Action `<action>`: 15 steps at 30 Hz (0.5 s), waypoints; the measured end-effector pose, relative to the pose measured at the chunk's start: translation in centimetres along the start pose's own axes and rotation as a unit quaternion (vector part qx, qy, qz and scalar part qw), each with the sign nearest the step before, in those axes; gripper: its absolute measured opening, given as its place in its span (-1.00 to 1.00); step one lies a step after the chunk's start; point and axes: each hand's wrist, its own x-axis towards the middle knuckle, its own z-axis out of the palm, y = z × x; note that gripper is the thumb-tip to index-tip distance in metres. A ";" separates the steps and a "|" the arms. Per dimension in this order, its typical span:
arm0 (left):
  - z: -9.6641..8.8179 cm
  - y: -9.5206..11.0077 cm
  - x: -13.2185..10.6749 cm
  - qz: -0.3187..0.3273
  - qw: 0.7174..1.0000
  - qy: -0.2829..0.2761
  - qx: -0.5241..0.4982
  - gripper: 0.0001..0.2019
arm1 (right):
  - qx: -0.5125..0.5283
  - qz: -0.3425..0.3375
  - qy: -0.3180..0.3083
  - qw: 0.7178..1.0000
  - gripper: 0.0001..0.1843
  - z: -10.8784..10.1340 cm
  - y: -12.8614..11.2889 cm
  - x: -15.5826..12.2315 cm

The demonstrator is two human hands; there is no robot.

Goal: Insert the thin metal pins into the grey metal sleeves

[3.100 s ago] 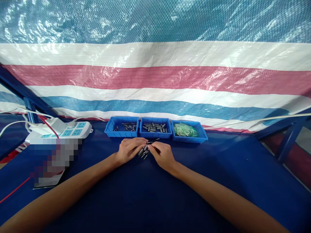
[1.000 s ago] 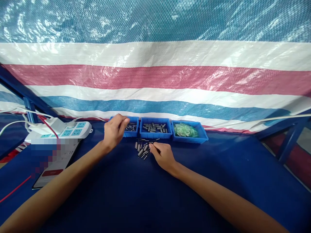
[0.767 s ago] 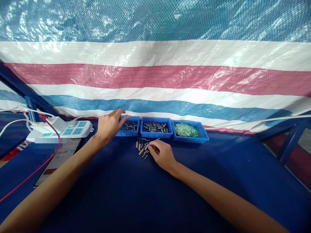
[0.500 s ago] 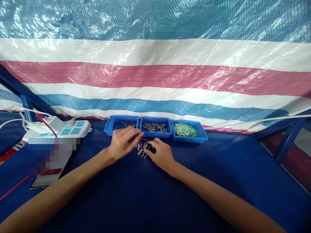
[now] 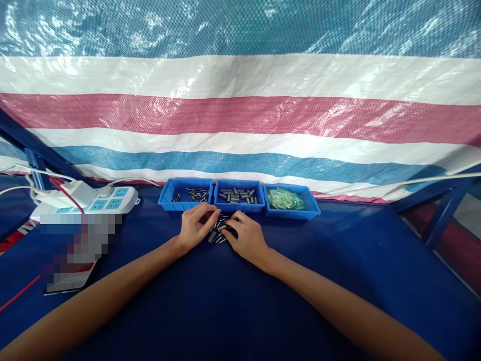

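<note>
On the table, near its far edge, left hand (fingertips nearly together, contents unclear) and right hand (thumb and finger apart, grip unclear) crowded loose metal parts, which a nudge could have scattered.

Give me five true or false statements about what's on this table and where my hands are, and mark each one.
1. Three blue plastic bins stand in a row on the dark blue table. True.
2. The translucent green plastic pieces are in the left bin. False: they are in the right bin.
3. The white plastic power strip lies to the left of the bins. True.
4. The bare left hand rests on the power strip. False: it is at the loose pile of small grey and dark pieces near the bins.
5. The bare right hand is at the loose pile. True.
</note>
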 end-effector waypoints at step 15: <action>0.3 -0.6 0.1 0.079 0.991 -0.102 -0.037 -0.77 | 0.214 0.078 0.143 0.963 -0.88 -0.8 0.3 0.3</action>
